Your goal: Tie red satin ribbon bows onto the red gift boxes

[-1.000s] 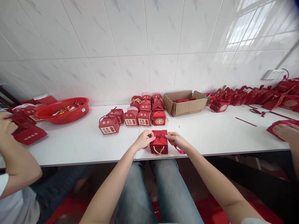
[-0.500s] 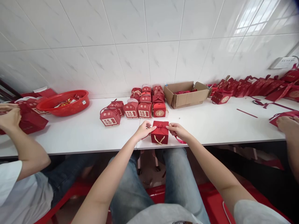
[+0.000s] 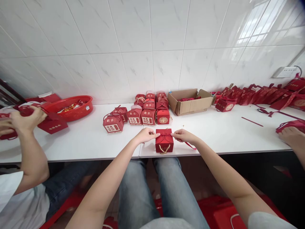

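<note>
A small red gift box (image 3: 164,143) with a gold rope handle stands near the front edge of the white table (image 3: 214,133). A red ribbon (image 3: 164,136) crosses its top. My left hand (image 3: 145,135) pinches the ribbon's left end at the box's top left edge. My right hand (image 3: 183,135) pinches the right end, and a loose ribbon tail (image 3: 192,146) trails on the table past it. Both hands are closed in a pinch.
Several finished red boxes (image 3: 143,113) stand in rows behind. An open cardboard carton (image 3: 190,101) sits to the right, a red plastic basin (image 3: 69,108) to the left. Flat red boxes (image 3: 262,95) line the far right. Another person's hands (image 3: 22,121) work at left, another's hand (image 3: 292,135) at right.
My hands have drawn slightly apart along the ribbon on the box top. The person at left has raised a red box higher. The view has shifted a little.
</note>
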`<action>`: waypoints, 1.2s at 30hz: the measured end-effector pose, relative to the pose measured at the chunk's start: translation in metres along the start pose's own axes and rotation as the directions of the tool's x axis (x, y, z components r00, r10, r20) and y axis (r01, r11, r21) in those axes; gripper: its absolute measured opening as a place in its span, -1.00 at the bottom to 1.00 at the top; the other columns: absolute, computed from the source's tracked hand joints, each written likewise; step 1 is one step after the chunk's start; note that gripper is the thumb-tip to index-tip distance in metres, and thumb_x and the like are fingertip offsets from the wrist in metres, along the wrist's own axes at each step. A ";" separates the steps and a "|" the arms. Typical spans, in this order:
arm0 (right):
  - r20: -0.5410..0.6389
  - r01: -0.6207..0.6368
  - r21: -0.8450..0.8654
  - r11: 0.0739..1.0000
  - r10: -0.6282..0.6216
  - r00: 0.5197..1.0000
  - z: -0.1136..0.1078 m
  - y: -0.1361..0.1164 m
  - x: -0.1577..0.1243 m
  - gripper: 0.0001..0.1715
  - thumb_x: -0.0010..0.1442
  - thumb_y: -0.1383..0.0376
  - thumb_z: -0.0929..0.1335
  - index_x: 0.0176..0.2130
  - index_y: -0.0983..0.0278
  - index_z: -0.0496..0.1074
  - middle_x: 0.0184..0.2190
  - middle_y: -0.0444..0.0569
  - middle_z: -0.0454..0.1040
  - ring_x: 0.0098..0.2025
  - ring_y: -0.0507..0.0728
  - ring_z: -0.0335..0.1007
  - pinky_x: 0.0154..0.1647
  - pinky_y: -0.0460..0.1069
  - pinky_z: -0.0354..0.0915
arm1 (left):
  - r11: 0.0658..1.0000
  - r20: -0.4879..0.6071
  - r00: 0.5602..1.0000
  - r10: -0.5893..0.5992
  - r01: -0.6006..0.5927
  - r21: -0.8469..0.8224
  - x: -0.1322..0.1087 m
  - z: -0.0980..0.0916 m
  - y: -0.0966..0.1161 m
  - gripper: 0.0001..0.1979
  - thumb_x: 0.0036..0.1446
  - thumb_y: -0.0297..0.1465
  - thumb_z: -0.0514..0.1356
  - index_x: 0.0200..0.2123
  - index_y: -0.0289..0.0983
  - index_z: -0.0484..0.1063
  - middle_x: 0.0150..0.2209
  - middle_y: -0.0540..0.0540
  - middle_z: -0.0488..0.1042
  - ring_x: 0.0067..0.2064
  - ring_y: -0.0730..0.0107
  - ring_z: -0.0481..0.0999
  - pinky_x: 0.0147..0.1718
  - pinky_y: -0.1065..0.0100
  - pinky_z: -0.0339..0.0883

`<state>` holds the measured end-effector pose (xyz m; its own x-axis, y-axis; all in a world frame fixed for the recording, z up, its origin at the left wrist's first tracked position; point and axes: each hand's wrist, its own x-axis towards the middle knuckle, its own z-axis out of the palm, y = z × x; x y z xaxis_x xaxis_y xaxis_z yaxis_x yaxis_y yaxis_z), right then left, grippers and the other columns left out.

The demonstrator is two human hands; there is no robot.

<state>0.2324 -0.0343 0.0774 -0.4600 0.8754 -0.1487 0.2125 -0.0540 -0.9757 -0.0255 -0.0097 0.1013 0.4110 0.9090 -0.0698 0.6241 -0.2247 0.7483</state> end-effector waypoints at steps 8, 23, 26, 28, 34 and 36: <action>-0.006 0.114 0.135 0.984 -0.114 0.993 -0.011 -0.005 -0.008 -0.55 -0.02 -0.03 0.43 -0.43 0.34 0.49 -0.39 -0.01 0.41 -0.43 0.00 0.22 -0.40 -0.05 0.18 | 0.996 -0.059 0.995 0.083 -0.082 0.026 0.000 -0.002 -0.003 -0.61 -0.14 -0.03 0.26 -0.58 -0.27 0.38 -0.57 0.02 0.36 -0.49 0.43 0.27 -0.47 0.37 0.14; -0.225 0.292 0.142 0.946 -0.256 0.940 0.029 -0.018 0.006 -0.52 0.05 -0.06 0.37 -0.35 0.33 0.47 -0.70 -0.23 0.18 -0.60 -0.04 0.02 -0.52 -0.07 0.00 | 0.996 -0.106 0.991 0.077 -0.080 -0.026 0.002 0.004 -0.005 -0.67 -0.15 -0.12 0.29 -0.52 -0.28 0.40 -0.46 -0.02 0.46 -0.39 0.34 0.39 -0.36 0.33 0.24; -0.305 0.285 0.136 0.949 -0.233 0.923 0.036 -0.017 0.015 -0.48 -0.02 -0.06 0.40 -0.27 0.33 0.50 -0.75 -0.28 0.12 -0.64 -0.06 -0.06 -0.56 -0.07 -0.07 | 0.995 -0.122 0.989 0.084 -0.090 -0.044 0.004 0.006 -0.008 -0.67 -0.16 -0.12 0.30 -0.51 -0.28 0.40 -0.45 -0.02 0.46 -0.39 0.36 0.39 -0.35 0.33 0.26; -0.366 0.276 0.135 0.952 -0.211 0.906 0.041 -0.014 0.021 -0.47 -0.08 -0.04 0.43 -0.28 0.33 0.51 -0.76 -0.29 0.11 -0.65 -0.07 -0.09 -0.57 -0.07 -0.09 | 0.994 -0.130 0.988 0.088 -0.095 -0.050 0.004 0.006 -0.009 -0.67 -0.17 -0.13 0.30 -0.51 -0.28 0.40 -0.45 -0.02 0.46 -0.39 0.36 0.40 -0.35 0.33 0.27; -0.448 0.247 0.140 0.959 -0.161 0.880 0.049 -0.015 0.026 -0.53 -0.23 0.04 0.51 -0.41 0.31 0.45 -0.66 -0.18 0.36 -0.68 -0.06 0.05 -0.62 -0.07 0.02 | 0.995 -0.180 0.979 0.094 -0.099 -0.024 0.000 0.008 -0.005 -0.70 -0.18 -0.16 0.31 -0.51 -0.26 0.39 -0.48 -0.01 0.44 -0.38 0.35 0.40 -0.36 0.34 0.26; -0.461 0.246 0.145 0.958 -0.154 0.874 0.050 -0.018 0.024 -0.50 -0.25 0.06 0.53 -0.37 0.28 0.40 -0.64 -0.18 0.39 -0.68 -0.05 0.13 -0.63 -0.08 0.06 | 0.995 -0.194 0.977 0.091 -0.095 -0.014 -0.002 0.010 -0.003 -0.70 -0.16 -0.16 0.31 -0.51 -0.26 0.39 -0.48 0.00 0.44 -0.39 0.36 0.40 -0.37 0.35 0.25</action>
<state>0.1746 -0.0357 0.0833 -0.0379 0.9948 0.0950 -0.0342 0.0937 -0.9950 -0.0212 -0.0145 0.0923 0.3291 0.9357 0.1276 0.5728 -0.3052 0.7608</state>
